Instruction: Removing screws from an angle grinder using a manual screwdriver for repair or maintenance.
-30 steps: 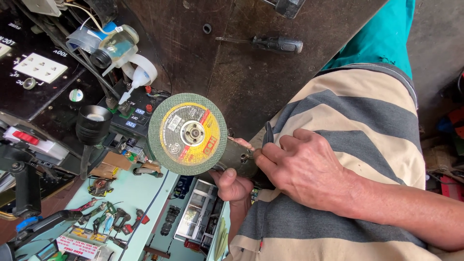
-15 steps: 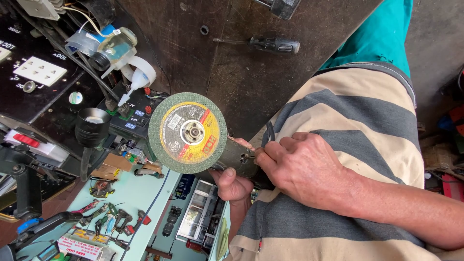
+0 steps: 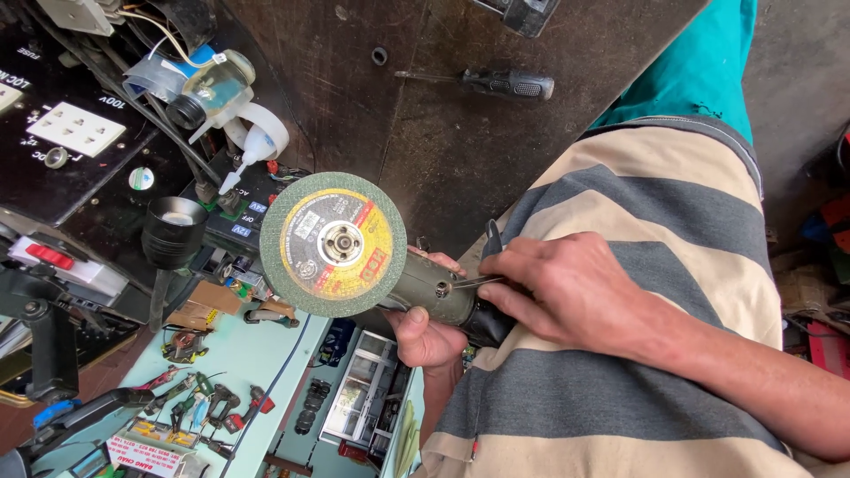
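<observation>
An angle grinder (image 3: 434, 296) with a dark olive body carries a green cutting disc (image 3: 333, 244) with a yellow and red label, its face turned up toward me. My left hand (image 3: 427, 338) grips the grinder body from underneath, just behind the disc. My right hand (image 3: 567, 292) rests on top of the body. It pinches a thin metal tool (image 3: 474, 282) whose tip touches the grinder housing. The grinder sits over my lap, against my striped shirt (image 3: 637, 195).
A dark metal workbench (image 3: 460, 150) has a black-handled screwdriver (image 3: 505, 85) lying on it. To the left are a black power unit with a white socket (image 3: 75, 128), a glue bottle (image 3: 243, 159) and a tape roll. Below are a pale green surface (image 3: 257, 354) with small pliers, and a parts organiser (image 3: 359, 398).
</observation>
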